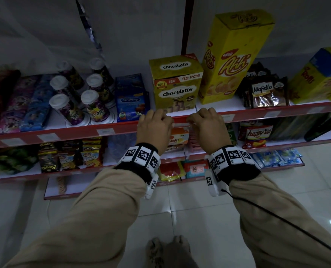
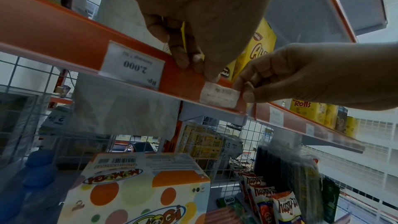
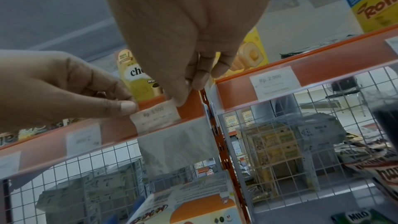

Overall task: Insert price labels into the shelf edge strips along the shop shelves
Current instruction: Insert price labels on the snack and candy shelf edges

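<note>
The price label (image 2: 219, 97) sits partly in the orange shelf edge strip (image 2: 64, 31) below the chocolatos box (image 1: 175, 84), pinched at its ends by your left hand (image 1: 154, 125) and right hand (image 1: 209, 126), so press both corners down evenly.

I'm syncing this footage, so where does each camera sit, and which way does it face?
Head: on the head, looking down at the shelf strip; both sleeves, left hand and right hand show.
Left wrist: below the left hand, looking up along its fingers at the label; both hands show.
Right wrist: below the right hand, looking up at the label; both hands show.
Both wrist views share the label and the chocolatos box.
</note>
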The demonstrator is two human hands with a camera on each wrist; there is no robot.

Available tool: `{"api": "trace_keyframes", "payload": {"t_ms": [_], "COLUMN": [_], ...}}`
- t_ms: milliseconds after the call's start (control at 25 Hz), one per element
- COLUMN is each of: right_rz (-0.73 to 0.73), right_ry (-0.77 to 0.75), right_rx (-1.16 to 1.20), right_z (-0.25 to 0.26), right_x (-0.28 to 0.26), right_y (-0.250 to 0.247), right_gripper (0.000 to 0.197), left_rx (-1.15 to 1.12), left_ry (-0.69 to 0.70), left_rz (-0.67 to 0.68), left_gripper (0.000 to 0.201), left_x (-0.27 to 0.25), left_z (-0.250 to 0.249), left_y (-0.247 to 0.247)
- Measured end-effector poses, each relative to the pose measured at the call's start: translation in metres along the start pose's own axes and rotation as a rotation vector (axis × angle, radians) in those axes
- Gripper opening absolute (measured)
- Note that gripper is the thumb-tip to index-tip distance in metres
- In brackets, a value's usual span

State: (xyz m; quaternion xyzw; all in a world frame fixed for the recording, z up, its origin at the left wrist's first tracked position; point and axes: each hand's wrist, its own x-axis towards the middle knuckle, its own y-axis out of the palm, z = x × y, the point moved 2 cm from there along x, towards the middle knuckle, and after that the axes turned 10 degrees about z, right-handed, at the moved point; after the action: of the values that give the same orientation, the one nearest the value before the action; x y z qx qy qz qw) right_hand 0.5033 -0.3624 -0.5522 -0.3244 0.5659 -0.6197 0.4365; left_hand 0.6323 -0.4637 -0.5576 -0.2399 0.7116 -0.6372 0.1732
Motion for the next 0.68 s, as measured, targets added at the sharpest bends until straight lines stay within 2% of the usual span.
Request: {"api": "trace_keyframes", "payload": {"t_ms": [320,680], "right_rz": [-0.094,-0.102], "right_ry": [-0.042,-0.09], "right_rx": [0.058,0.086], "right_z": [-0.004,0.03], "right_x": [0.0,0.007], "right_y": [-0.005,-0.002], "right_gripper": [0.02,0.024], "left_rx": [-0.048,0.078], "left_ry": [0.004,-0.11], "left_rz": [0.0,0.03], "left_gripper": [0.022,0.025], "left_x": [-0.003,-0.03], "left_z": [0.004,0.032], "left_y": [-0.01,-0.024]}}
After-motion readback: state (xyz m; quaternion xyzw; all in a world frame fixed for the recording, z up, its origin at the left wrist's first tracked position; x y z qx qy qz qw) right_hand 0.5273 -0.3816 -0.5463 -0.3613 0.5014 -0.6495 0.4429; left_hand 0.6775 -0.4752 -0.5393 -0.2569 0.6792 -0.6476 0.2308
